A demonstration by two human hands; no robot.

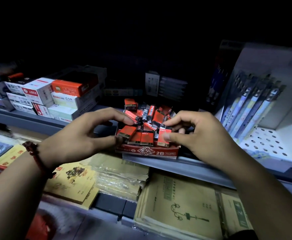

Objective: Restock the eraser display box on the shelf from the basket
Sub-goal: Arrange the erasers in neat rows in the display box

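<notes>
- Shelf of grey metal runs across the view, its front edge slanting down to the right; the back is too dark to make out.
- Exercise books in yellowish covers lie in stacks on the level below, some in clear wrap.
- Stacked boxes, white, pale green and one orange-red, stand on the shelf to the left.
- White perforated rack stands at the right and holds pen packs that lean back in a row.
- Display box, red with "2B" on its front wall, sits at the shelf's front edge, between the stacked boxes and the rack.
- Left hand reaches in from the left with its grip spread wide and holding nothing. The thumb tip rests against the front-left eraser and the forefinger tip touches another one behind it.
- Right hand reaches in from the right, its grip closed in a pinch on the upright eraser at the box's front right corner, thumb on the near face and forefinger over the top.
- Erasers in red and black sleeves fill the box. The front ones stand in a rough row, and those behind are heaped at all angles.
- Beaded bracelet, dark red, circles the left wrist.
</notes>
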